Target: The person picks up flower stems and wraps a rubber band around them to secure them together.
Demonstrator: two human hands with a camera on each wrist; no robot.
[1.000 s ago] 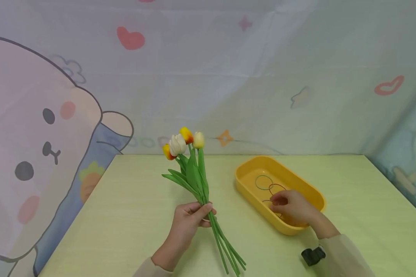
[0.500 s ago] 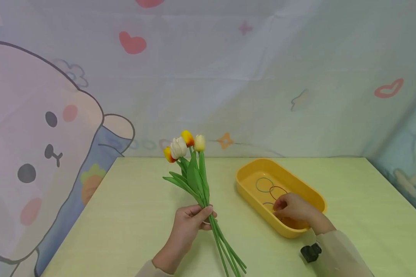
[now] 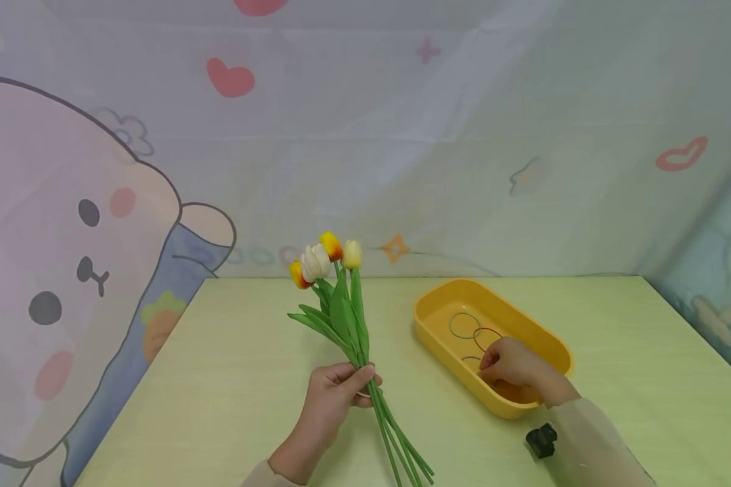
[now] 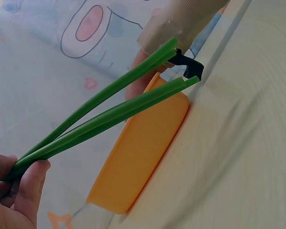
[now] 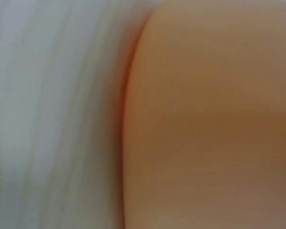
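Note:
My left hand (image 3: pixel 335 399) grips a bunch of tulips (image 3: pixel 347 318) by the stems, its thumb across them. White, cream and yellow-orange blooms lean to the far left, and the bare stem ends (image 4: pixel 128 102) splay past the hand. A pale band partly shows at the stems under the fingers. Inside a yellow tray (image 3: pixel 429 331), my right hand (image 3: pixel 518 368) reaches down with bent fingers. The fingertips are hidden, so whether they pinch anything cannot be told. Thin rings lie on the tray floor: a green one (image 3: pixel 465 325), a red one (image 3: pixel 486 329) and a blue one (image 3: pixel 472 358).
A pale wooden table (image 3: pixel 237 379) carries the tray on its right half. The black wrist camera (image 3: pixel 542 440) shows by the right sleeve. Behind the table hangs a printed cloth (image 3: pixel 365 135). The tray wall (image 5: pixel 209 119) fills most of the right wrist view.
My right hand has lowered its fingers deeper into the tray, off the blue ring. The left hand keeps its grip on the tulips. The whole head view has shifted slightly.

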